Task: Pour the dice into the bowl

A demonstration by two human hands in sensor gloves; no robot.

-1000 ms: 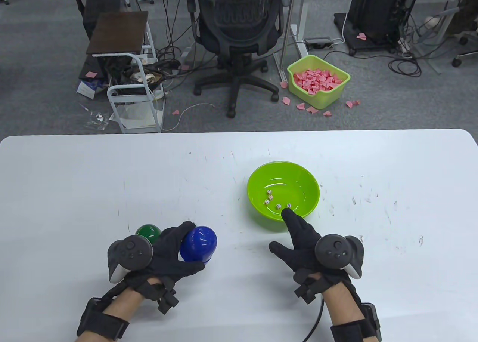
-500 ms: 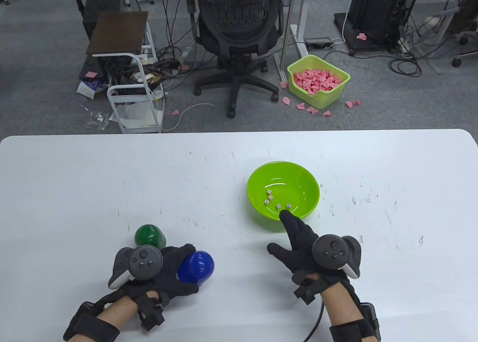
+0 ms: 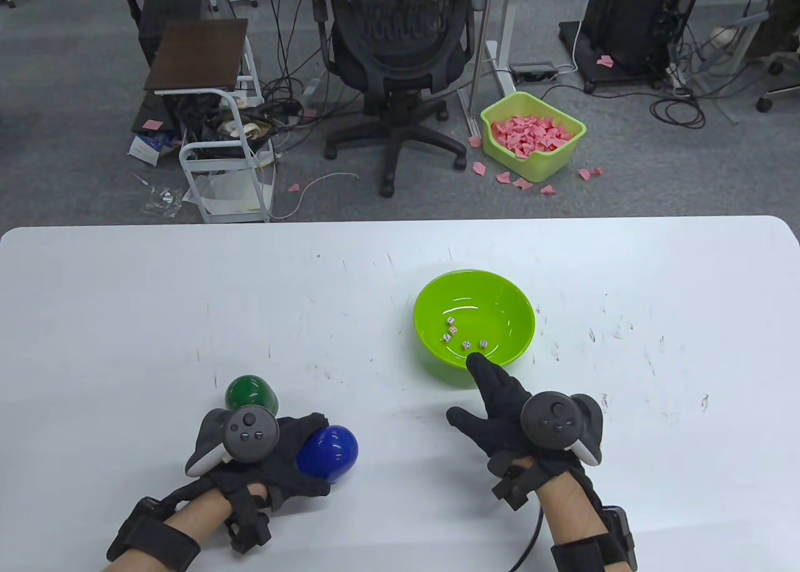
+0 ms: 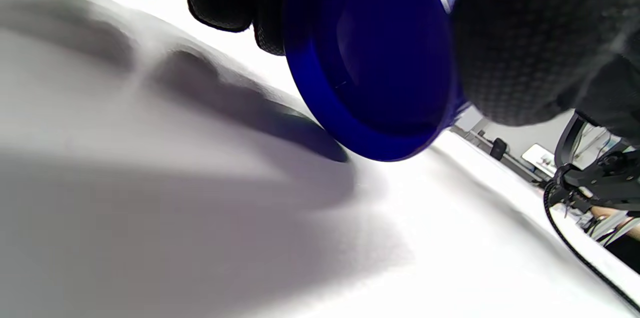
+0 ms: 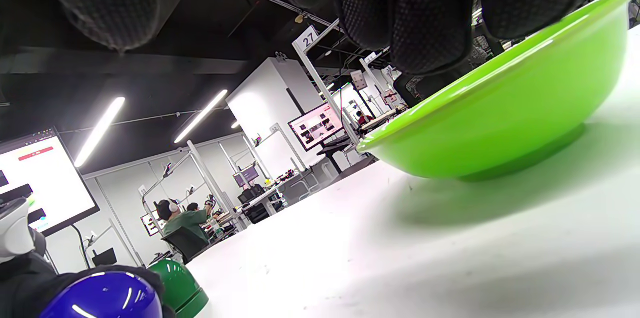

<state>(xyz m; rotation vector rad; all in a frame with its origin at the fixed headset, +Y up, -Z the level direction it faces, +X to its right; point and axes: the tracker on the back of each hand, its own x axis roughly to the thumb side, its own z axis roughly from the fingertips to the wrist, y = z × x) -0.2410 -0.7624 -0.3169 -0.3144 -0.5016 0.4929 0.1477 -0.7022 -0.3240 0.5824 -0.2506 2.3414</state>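
A white sign (image 5: pixel 308 37) in the room behind reads "27" in the right wrist view; the screens there are too small to read.

On the left, the left hand (image 3: pixel 275 453) holds the blue cup (image 3: pixel 327 454), with the fingers wrapped around its side. The left wrist view shows the cup tipped, its open mouth facing the camera and its low edge just at the white table (image 3: pixel 125 297). The inside of the cup looks bare. One second ago this cup was higher up the table, right next to the green cup (image 3: pixel 251 393). Now the hand has pulled it down and nearer to the person, and the green cup sits on its own, mouth down, just above the hand.

In the middle, a black office chair (image 3: pixel 400 47) stands on the floor past the table.

On the right, the green bowl (image 3: pixel 437 362) sits flat on the table. Five small white dice (image 3: pixel 465 345) lie in the bottom of it. The right hand (image 3: pixel 506 409) has not moved. Its fingers are spread open, the longest one reaches over the near edge of the bowl, and it holds nothing. In the right wrist view the fingertips (image 5: pixel 425 18) hang just over the bowl's edge.

On the floor further right is a green tub (image 3: pixel 544 162) full of pink paper bits (image 3: pixel 531 134)
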